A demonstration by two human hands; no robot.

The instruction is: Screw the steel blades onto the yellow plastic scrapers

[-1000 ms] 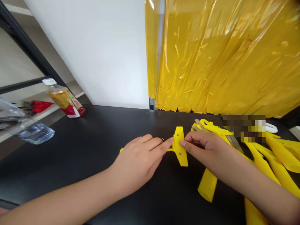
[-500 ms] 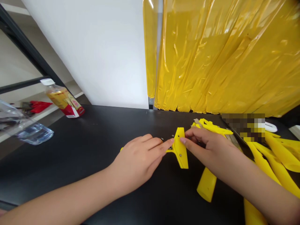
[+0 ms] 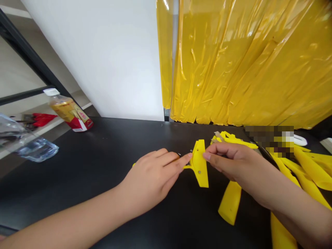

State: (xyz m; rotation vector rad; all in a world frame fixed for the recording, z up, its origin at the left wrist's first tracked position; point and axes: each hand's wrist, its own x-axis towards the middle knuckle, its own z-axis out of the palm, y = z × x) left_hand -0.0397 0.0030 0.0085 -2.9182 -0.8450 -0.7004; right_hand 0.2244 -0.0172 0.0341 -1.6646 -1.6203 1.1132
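My left hand [image 3: 153, 174] is closed over a yellow plastic part, its index fingertip pressing beside the part's wide end plate [image 3: 201, 164]. This plate has a hole near its top and a small grey fastener lower down. The rest of the part is mostly hidden under my palm. Just right of the plate, the thumb and index finger of my right hand [image 3: 232, 159] are pinched together, and whatever they hold, if anything, is too small to make out. A tiny ring-shaped piece [image 3: 191, 150] and another small piece of hardware [image 3: 179, 154] lie behind my left fingers.
A yellow tapered tube [image 3: 230, 204] lies below my right hand. More yellow parts [image 3: 308, 166] are heaped at the right, with others [image 3: 234, 138] behind that hand. A drink bottle [image 3: 70, 110] and a clear bottle [image 3: 38, 148] stand left on the black table [image 3: 109, 145].
My right thumb and fingers have drawn slightly right, off the plate, and closed into a pinch. My left hand still holds the part in almost the same place.
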